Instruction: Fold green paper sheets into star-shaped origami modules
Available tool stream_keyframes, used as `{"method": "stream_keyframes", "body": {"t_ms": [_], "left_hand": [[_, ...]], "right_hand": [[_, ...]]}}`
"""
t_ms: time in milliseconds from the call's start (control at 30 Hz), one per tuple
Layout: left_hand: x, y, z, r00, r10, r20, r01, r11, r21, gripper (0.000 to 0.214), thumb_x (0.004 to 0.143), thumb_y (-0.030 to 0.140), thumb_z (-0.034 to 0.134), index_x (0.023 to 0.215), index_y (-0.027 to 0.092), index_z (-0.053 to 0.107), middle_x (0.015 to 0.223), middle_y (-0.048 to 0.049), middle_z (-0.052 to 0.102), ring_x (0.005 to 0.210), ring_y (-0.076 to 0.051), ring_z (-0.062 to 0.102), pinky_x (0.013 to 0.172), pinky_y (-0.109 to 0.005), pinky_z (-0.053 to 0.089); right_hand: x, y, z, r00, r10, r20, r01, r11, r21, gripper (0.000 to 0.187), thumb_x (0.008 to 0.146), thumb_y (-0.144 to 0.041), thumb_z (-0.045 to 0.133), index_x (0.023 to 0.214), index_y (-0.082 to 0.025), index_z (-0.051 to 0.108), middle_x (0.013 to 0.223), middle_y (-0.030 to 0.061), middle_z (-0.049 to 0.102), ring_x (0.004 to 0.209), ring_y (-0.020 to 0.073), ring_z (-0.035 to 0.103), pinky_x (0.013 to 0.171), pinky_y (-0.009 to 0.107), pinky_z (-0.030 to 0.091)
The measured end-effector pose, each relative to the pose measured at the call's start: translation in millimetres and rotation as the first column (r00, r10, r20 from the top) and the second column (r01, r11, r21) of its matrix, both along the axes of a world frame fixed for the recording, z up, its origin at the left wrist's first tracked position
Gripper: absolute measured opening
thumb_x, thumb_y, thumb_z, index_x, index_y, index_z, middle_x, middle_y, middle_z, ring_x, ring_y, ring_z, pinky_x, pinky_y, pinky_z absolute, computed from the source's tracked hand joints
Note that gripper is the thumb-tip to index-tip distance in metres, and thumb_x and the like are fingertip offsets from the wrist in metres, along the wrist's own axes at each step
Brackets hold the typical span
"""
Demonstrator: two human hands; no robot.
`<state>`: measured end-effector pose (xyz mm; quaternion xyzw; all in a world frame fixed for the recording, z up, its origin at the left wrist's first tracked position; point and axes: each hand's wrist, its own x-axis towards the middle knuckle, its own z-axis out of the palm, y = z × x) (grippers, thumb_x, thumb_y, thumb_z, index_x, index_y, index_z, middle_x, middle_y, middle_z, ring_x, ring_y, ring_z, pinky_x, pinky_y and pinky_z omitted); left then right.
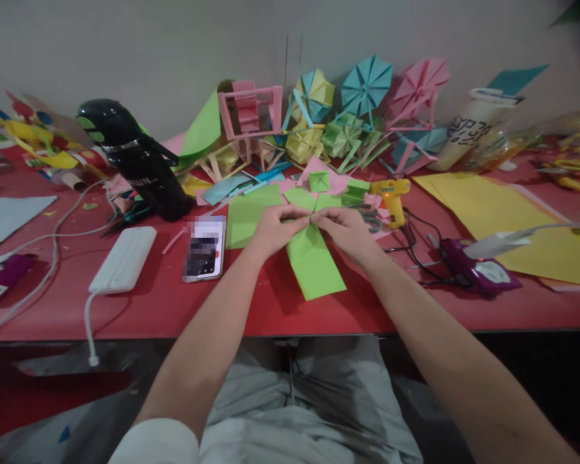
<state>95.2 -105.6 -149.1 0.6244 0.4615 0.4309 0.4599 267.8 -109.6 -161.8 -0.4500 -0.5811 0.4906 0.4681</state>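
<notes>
We see the left hand (276,227) and the right hand (342,227) meeting above the middle of the desk (140,317), fingers drawn narrow, pinching a green paper strip (316,265) between them; its lower end points toward the desk's front edge, and we cannot tell whether that end touches the surface. The fingertips cover the pinched part, so we cannot make out any fold there. A green sheet (244,218) lies just beside the left hand, which hides part of it. Near the right hand stands a yellow glue gun (392,198), and the scissors (373,221) beside it are partly covered and hard to read. The phone's (205,248) screen is blurred into blocks. At the left edge, a purple power strip (4,281) is cut off, while the yellow things at the far right are smeared. Among the containers, the black bottle (147,171) is capped and tilted, its contents hidden by dark walls. The white cup (481,122) leans too; a teal sheet (519,79) rises at its rim, and we cannot tell whether it stands inside or behind. Beside the cup, a clear plastic wrapping (500,147) shows something orange, too blurred to name.
</notes>
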Motion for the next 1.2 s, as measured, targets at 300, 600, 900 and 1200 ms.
{"method": "stream_keyframes", "body": {"t_ms": [300,600,900,1200], "left_hand": [[-2,-1,0.8,1.000,0.007,0.016,-0.007,1.000,-0.009,0.012,0.077,0.023,0.076,0.087,0.018,0.081,0.092,-0.0075,0.079,0.091,-0.020,0.070,0.090,-0.037,0.054],[2,3,-6.3,0.973,0.093,0.213,-0.069,0.991,-0.116,0.021,0.073,0.024,0.081,0.093,0.018,0.080,0.097,-0.0066,0.078,0.091,-0.018,0.069,0.089,-0.034,0.054],[-5,9,-3.6,0.903,0.306,0.303,-0.195,0.918,-0.346,0.023,0.063,0.021,0.089,0.079,0.015,0.073,0.085,-0.0061,0.076,0.082,-0.018,0.070,0.083,-0.036,0.059],[-4,10,-5.0,0.903,0.266,0.337,-0.149,0.931,-0.334,0.027,0.064,0.032,0.089,0.079,0.016,0.075,0.083,-0.0051,0.075,0.081,-0.018,0.069,0.084,-0.037,0.059]], "right_hand": [[1,0,-1.3,1.000,-0.004,0.016,0.004,1.000,0.009,0.031,0.072,-0.047,0.077,0.075,-0.018,0.070,0.062,-0.0017,0.057,0.055,0.0097,0.041,0.054,0.027,0.032],[3,3,-4.5,0.999,-0.044,-0.005,0.045,0.998,0.054,0.029,0.074,-0.047,0.077,0.075,-0.019,0.070,0.064,-0.0004,0.059,0.056,0.0111,0.046,0.053,0.027,0.036],[7,10,-10.1,0.983,-0.183,-0.006,0.183,0.974,0.133,0.029,0.076,-0.047,0.076,0.071,-0.020,0.066,0.063,-0.0002,0.057,0.057,0.0125,0.050,0.052,0.028,0.042],[5,8,-7.4,0.976,-0.215,0.020,0.205,0.953,0.222,0.032,0.080,-0.052,0.072,0.075,-0.021,0.065,0.066,0.0003,0.058,0.058,0.0131,0.049,0.056,0.030,0.042]]}}
